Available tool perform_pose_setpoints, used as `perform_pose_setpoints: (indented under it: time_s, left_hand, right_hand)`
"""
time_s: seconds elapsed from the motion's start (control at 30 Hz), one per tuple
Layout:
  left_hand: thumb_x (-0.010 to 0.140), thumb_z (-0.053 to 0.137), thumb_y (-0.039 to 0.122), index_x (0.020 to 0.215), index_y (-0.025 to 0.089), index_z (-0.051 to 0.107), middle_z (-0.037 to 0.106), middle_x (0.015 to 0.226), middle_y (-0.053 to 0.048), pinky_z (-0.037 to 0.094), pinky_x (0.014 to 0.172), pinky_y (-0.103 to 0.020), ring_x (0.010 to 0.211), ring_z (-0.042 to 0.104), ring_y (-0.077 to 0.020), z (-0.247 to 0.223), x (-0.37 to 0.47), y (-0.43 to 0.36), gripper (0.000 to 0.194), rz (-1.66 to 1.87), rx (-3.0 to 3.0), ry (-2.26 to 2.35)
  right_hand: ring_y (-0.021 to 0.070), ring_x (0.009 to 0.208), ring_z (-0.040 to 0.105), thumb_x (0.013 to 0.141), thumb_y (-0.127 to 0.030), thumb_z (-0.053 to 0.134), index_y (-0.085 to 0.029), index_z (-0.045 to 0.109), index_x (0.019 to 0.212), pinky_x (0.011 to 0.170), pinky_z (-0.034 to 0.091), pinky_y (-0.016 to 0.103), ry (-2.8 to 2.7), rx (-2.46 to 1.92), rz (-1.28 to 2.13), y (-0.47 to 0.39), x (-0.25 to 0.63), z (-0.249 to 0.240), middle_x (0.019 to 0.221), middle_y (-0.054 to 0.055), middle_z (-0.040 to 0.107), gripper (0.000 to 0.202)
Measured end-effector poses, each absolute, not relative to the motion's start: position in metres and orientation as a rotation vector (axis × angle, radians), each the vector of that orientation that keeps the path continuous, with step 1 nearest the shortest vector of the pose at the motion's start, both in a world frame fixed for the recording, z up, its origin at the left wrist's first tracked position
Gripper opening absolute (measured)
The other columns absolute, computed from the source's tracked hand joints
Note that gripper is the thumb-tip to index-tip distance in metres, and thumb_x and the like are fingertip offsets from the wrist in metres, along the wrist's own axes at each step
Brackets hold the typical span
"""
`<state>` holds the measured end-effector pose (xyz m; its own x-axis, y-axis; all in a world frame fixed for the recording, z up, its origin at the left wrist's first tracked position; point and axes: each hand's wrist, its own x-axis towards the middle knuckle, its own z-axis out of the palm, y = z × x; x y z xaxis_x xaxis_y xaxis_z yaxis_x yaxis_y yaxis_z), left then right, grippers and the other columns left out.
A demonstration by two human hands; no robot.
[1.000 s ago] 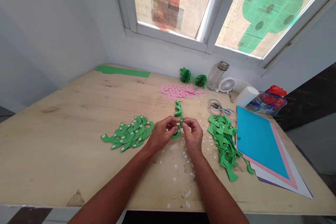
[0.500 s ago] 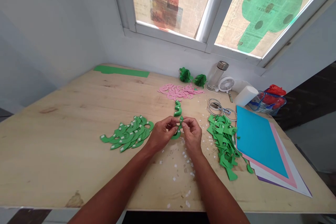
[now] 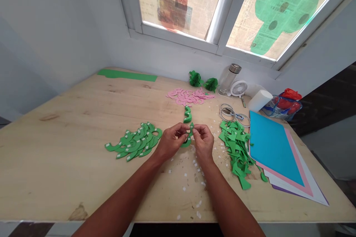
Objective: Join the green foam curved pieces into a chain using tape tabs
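My left hand [image 3: 174, 139] and my right hand [image 3: 204, 141] meet over the middle of the table, both closed in a pinch on a curved green paper cutout [image 3: 191, 130]. Its lower curve shows between and below the fingers; the fingertips hide part of it. Just beyond the hands lies a small stack of wavy green cutouts [image 3: 187, 114] bearing white squares. To the left of my left hand spreads a pile of curved green cutouts [image 3: 141, 142], also dotted with small white squares.
Green paper scraps [image 3: 236, 148], scissors [image 3: 236, 114] and coloured sheets [image 3: 275, 148] lie to the right. Pink cutouts [image 3: 189, 97] and two green paper balls [image 3: 195, 79] are farther back, near a bottle [image 3: 228, 79] and a small fan [image 3: 239, 88]. White bits litter the wooden table [image 3: 69, 148].
The hands hold almost the same place and grip. Between the fingertips the green cutout's upper end has shifted slightly. The whole view has moved a little.
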<state>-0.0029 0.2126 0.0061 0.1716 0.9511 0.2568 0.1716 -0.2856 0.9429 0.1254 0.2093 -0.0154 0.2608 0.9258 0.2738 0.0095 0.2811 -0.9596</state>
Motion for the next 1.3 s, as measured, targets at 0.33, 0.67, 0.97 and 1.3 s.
perform_pose_setpoints:
  time_s: [0.33, 0.67, 0.97, 1.3]
  left_hand:
    - [0.072, 0.058, 0.023, 0.088, 0.019, 0.062, 0.065, 0.074, -0.001, 0.049, 0.06, -0.025, 0.064, 0.059, -0.014, 0.007, -0.003, 0.213, 0.017, 1.176, 1.627, 1.105]
    - [0.07, 0.059, 0.023, 0.081, 0.017, 0.061, 0.062, 0.072, 0.0, 0.048, 0.057, -0.024, 0.061, 0.057, -0.0126, 0.013, -0.002, 0.211, 0.012, 1.147, 1.622, 1.141]
    - [0.074, 0.061, 0.026, 0.082, 0.019, 0.06, 0.065, 0.079, -0.001, 0.051, 0.067, -0.027, 0.068, 0.059, -0.0133, 0.015, -0.004, 0.211, 0.011, 1.326, 1.59, 1.114]
    - [0.075, 0.06, 0.02, 0.093, 0.02, 0.055, 0.062, 0.084, -0.001, 0.05, 0.071, -0.028, 0.073, 0.059, -0.0134, 0.008, -0.001, 0.209, 0.019, 1.39, 1.623, 1.13]
  right_hand:
    - [0.0144, 0.071, 0.056, 0.073, -0.029, 0.064, -0.017, 0.056, 0.085, 0.067, 0.046, 0.028, -1.07, -1.073, 0.787, 0.209, 0.122, -0.012, 0.078, 0.002, 0.059, 0.018]
    - [0.0147, 0.072, 0.056, 0.074, -0.025, 0.061, -0.017, 0.056, 0.087, 0.068, 0.046, 0.028, -1.107, -1.087, 0.732, 0.208, 0.122, -0.014, 0.081, 0.002, 0.059, 0.016]
    - [0.0163, 0.075, 0.057, 0.076, -0.023, 0.057, -0.018, 0.058, 0.086, 0.071, 0.047, 0.029, -1.278, -1.177, 0.583, 0.199, 0.119, -0.004, 0.079, 0.003, 0.061, 0.011]
    - [0.0166, 0.076, 0.059, 0.077, -0.017, 0.055, -0.019, 0.058, 0.088, 0.071, 0.048, 0.029, -1.355, -1.203, 0.492, 0.192, 0.116, 0.006, 0.08, 0.003, 0.062, 0.012]
